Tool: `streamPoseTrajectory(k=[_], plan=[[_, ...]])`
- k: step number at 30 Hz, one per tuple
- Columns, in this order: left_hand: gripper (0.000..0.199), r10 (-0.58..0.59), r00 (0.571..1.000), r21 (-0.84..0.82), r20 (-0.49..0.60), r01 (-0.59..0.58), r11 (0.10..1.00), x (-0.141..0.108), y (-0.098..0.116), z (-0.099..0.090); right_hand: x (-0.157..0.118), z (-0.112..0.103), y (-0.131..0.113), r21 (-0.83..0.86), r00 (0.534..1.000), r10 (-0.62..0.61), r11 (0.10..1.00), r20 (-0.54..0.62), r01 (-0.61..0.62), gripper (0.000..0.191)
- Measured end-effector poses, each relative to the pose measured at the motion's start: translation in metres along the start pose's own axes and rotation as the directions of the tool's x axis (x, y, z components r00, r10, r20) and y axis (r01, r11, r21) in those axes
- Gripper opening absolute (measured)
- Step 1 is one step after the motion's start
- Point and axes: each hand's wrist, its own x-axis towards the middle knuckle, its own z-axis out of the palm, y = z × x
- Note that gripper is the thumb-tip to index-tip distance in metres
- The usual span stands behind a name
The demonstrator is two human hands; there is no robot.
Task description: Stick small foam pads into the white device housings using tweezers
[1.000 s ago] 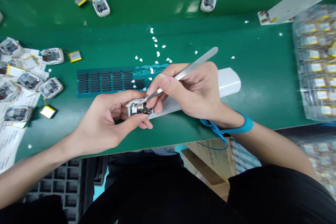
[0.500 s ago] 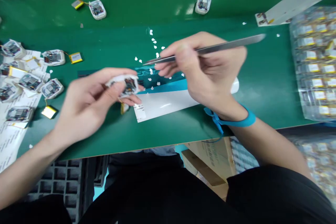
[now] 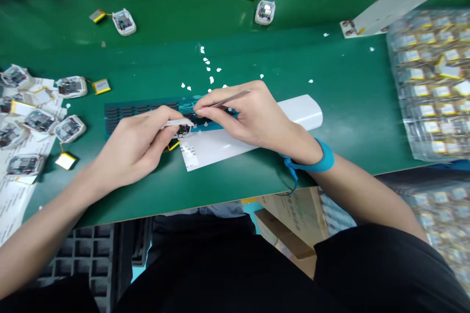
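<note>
We have the white housing [image 3: 180, 122] pinched in our left hand [image 3: 141, 142], thumb and forefinger clamped on it, so that it juts rightward from those fingertips toward our other hand. As far as the fingers let us see, its long axis runs roughly crosswise, and dark circuitry [image 3: 184, 130] shows at its right end. Just on the near side of the left hand's fingertips, the yellow edge of a battery [image 3: 174, 145] peeps out.

Our right hand [image 3: 253, 112] is closed around metal tweezers [image 3: 233, 98], which slant leftward and nearer to us, their points toward the gap between the hands. The relation we judge to matter most sits there: the housing lies to the left of the right hand, just beside the tweezers' points and slightly nearer to our body. We cannot tell whether those points grip anything or touch the rim, since the right hand's fingers partly cover them.

The left hand is the nearer one to the black strips [image 3: 116, 117] on the teal sheet [image 3: 185, 106]; they stretch beyond its knuckles. The right hand is above the sheet's other end. A white strip [image 3: 223, 144] passes beneath the right hand, and beyond that hand small white stickers [image 3: 207, 62] dot the green bench [image 3: 352, 122].
</note>
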Motion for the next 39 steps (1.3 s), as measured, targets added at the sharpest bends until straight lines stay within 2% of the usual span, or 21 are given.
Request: streamPoseTrajectory(k=[3, 10, 13, 18, 21, 23, 25, 26, 27, 28, 29, 30, 31, 33, 35, 37, 39], plan=[[0.030, 0.058, 0.998, 0.049, 0.030, -0.059, 0.997, 0.000, -0.005, 0.005, -0.002, 0.000, -0.001, -0.035, 1.000, 0.006, 0.999, 0.003, -0.006, 0.033], [0.028, 0.009, 0.999, -0.071, -0.039, -0.012, 0.997, -0.001, -0.009, 0.013, -0.005, 0.003, 0.003, -0.060, 1.000, 0.019, 0.998, 0.015, -0.018, 0.030], [0.029, -0.025, 0.999, -0.081, -0.031, 0.022, 0.996, 0.003, -0.010, 0.015, -0.008, 0.010, 0.004, -0.047, 1.000, 0.006, 0.999, -0.026, -0.007, 0.028], [0.029, -0.034, 0.999, -0.126, 0.031, 0.038, 0.991, 0.006, -0.017, 0.017, -0.006, 0.009, 0.000, -0.001, 0.985, 0.089, 0.996, -0.147, -0.090, 0.027], [0.026, 0.019, 1.000, -0.118, 0.003, -0.019, 0.993, 0.004, -0.012, 0.015, -0.002, 0.002, -0.003, 0.073, 0.963, 0.107, 0.993, -0.246, -0.092, 0.025], [0.020, 0.086, 0.995, -0.198, -0.040, -0.093, 0.976, 0.002, -0.004, 0.012, -0.001, 0.000, -0.005, 0.078, 0.952, 0.090, 0.995, -0.292, -0.070, 0.021], [0.018, 0.048, 0.985, -0.382, -0.168, -0.110, 0.918, 0.003, 0.003, 0.006, -0.002, -0.002, -0.007, 0.032, 0.951, 0.063, 0.998, -0.301, -0.056, 0.020], [0.016, -0.047, 0.964, -0.495, -0.262, -0.093, 0.864, 0.005, 0.005, 0.003, -0.003, -0.002, -0.008, 0.003, 0.954, 0.054, 0.998, -0.296, -0.056, 0.020], [0.013, -0.188, 0.924, -0.607, -0.332, -0.058, 0.792, 0.007, 0.005, 0.000, -0.004, -0.003, -0.010, -0.026, 0.954, 0.046, 0.998, -0.298, -0.056, 0.020], [0.010, -0.344, 0.868, -0.708, -0.357, -0.012, 0.706, 0.010, 0.003, -0.002, -0.005, -0.004, -0.012, -0.053, 0.953, 0.037, 0.997, -0.302, -0.055, 0.020], [0.013, -0.478, 0.813, -0.790, -0.332, 0.038, 0.612, 0.012, 0.000, -0.005, -0.005, -0.006, -0.014, -0.077, 0.951, 0.026, 0.996, -0.307, -0.052, 0.020], [0.018, -0.572, 0.775, -0.850, -0.269, 0.089, 0.519, 0.014, -0.003, -0.007, -0.005, -0.007, -0.016, -0.103, 0.953, 0.007, 0.994, -0.304, -0.040, 0.020], [0.020, -0.624, 0.760, -0.890, -0.182, 0.143, 0.434, 0.015, -0.005, -0.008, -0.005, -0.009, -0.018, -0.134, 0.956, -0.027, 0.991, -0.292, -0.013, 0.019], [0.019, -0.636, 0.772, -0.923, -0.017, 0.233, 0.307, 0.017, -0.005, -0.010, -0.004, -0.012, -0.020, -0.204, 0.956, -0.140, 0.975, -0.259, 0.088, 0.018], [0.015, -0.582, 0.807, -0.934, 0.097, 0.276, 0.227, 0.017, 0.000, -0.010, -0.003, -0.012, -0.020, -0.260, 0.938, -0.251, 0.947, -0.239, 0.187, 0.019], [0.016, -0.543, 0.827, -0.931, 0.147, 0.301, 0.206, 0.016, 0.007, -0.008, -0.004, -0.011, -0.019, -0.295, 0.902, -0.321, 0.926, -0.290, 0.235, 0.020], [0.015, -0.566, 0.817, -0.922, 0.104, 0.294, 0.254, 0.016, 0.011, -0.004, -0.006, -0.011, -0.020, -0.305, 0.869, -0.336, 0.924, -0.363, 0.230, 0.023]])
